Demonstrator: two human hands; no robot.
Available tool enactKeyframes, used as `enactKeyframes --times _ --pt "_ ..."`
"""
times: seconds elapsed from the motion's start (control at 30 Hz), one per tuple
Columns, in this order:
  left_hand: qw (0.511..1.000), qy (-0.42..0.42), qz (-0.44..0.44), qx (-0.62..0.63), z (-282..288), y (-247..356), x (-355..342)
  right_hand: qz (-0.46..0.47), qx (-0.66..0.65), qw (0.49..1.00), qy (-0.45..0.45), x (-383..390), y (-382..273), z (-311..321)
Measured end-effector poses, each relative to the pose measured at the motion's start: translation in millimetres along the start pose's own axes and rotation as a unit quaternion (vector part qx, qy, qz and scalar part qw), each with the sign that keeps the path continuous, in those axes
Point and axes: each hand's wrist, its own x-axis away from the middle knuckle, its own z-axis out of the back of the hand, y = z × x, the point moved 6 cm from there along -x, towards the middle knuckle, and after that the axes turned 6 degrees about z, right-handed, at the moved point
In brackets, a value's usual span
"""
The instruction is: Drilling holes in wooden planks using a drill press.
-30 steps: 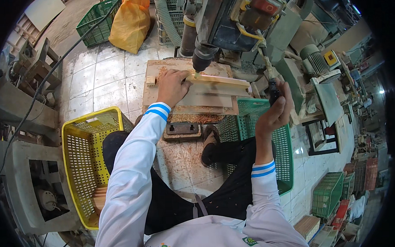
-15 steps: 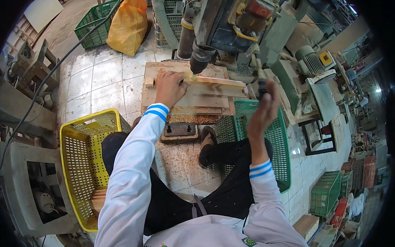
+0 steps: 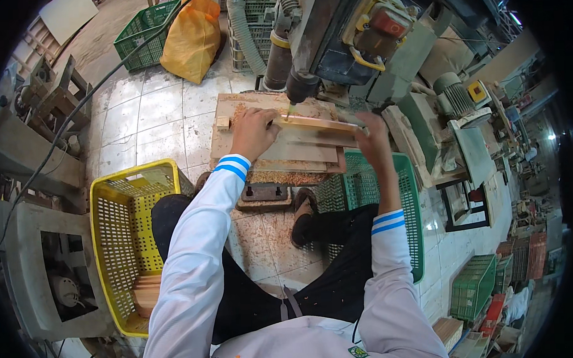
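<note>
A narrow wooden strip (image 3: 319, 123) lies crosswise on the flat wooden work board (image 3: 235, 157) of a drill press. My left hand (image 3: 254, 133) pinches its left end, close to a small wooden block (image 3: 223, 122) fixed on the board. At the strip's other end, the fingers of my right hand (image 3: 374, 137) close round it. Just above the strip, beside my left fingertips, the dark drill chuck (image 3: 303, 86) points down with a pale, blurred bit (image 3: 291, 109). Wood shavings are scattered on the board and along its front edge.
To my left stands a yellow crate (image 3: 135, 184) with wooden pieces (image 3: 148, 290) inside. A green crate (image 3: 416, 218) is by my right leg. The machine's switch box (image 3: 388, 21) hangs at upper right. An orange sack (image 3: 192, 43) and another green crate (image 3: 144, 48) stand farther off.
My right hand has left the press's black-knobbed lever and come to the strip's right end. The chuck sits a little higher over the strip. My left hand keeps its hold.
</note>
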Motion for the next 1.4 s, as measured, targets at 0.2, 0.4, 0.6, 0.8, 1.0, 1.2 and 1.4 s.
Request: enactKeyframes --times 0.2,0.4,0.6,0.8,1.0,1.2,1.4 --pt "0.999 0.024 -0.044 -0.016 12 -6 0 -0.012 0.117 0.992 -0.045 24 22 -23" --pt "0.995 0.008 0.016 -0.101 46 -25 8 0.027 0.106 0.993 -0.037 13 -20 -49" --pt "0.989 0.049 -0.036 -0.138 44 -6 9 0.047 0.065 0.996 -0.022 9 -52 -71" --pt "0.983 0.046 -0.099 -0.150 10 19 5 0.050 0.113 0.992 -0.020 9 -54 -72" --pt "0.985 0.051 -0.082 -0.142 8 18 7 0.046 0.102 0.994 -0.017 12 -53 -73" --pt "0.990 0.054 -0.054 -0.119 8 18 6 0.062 0.122 0.990 -0.030 6 -41 -65" --pt "0.991 0.055 -0.051 -0.115 7 17 8 -0.024 -0.135 0.981 0.141 -53 -33 63"
